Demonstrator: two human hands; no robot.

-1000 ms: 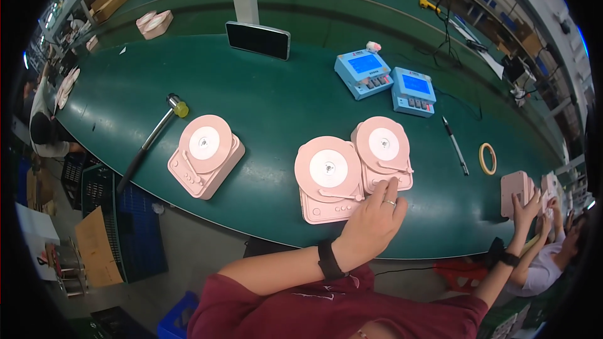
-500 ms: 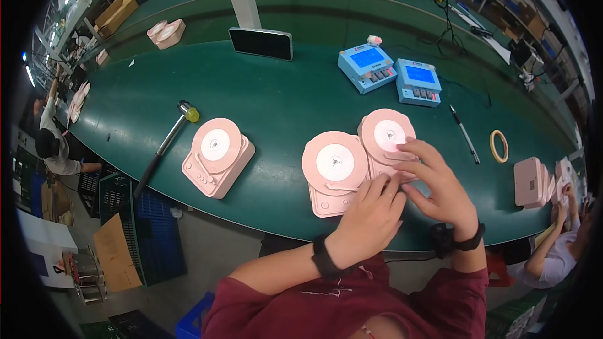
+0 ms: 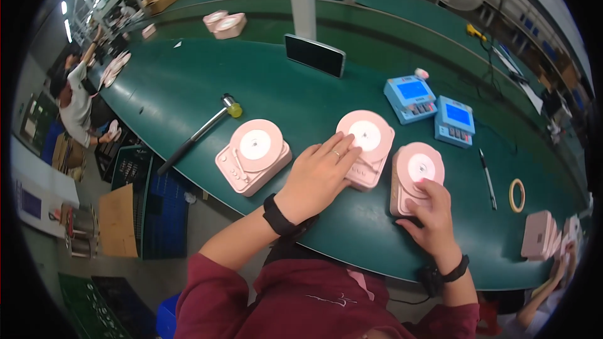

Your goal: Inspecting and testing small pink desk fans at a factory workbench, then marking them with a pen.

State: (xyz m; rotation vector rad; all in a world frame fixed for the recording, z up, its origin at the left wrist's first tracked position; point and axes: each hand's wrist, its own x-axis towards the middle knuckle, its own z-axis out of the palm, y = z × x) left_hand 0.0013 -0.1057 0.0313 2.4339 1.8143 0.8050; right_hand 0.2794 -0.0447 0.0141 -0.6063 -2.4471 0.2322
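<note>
A pink mini record player [image 3: 361,179] with a white-labelled disc stands in the middle of the green table, turned slightly. My left hand [image 3: 320,176] lies over its left side, fingers stretched out and touching the disc. Just to the right is a second pink record player [image 3: 407,162], apart from the first. Its lower right part is in the grip of my right hand [image 3: 434,216], with fingertips on the disc and front; the far side of this grip is hidden. A third pink record player [image 3: 251,179] sits untouched on the left.
Left of the players lies a hammer [image 3: 196,135] with a yellow-tipped head. Farther back are a propped phone [image 3: 314,55] and two blue devices with lit screens [image 3: 411,102]. A pen [image 3: 487,179], a tape ring [image 3: 517,195] and more pink players [image 3: 537,234] are at right.
The two players that stood close together are now farther apart. My left hand has moved onto the left one, my right hand down along the right one. The whole view has shifted.
</note>
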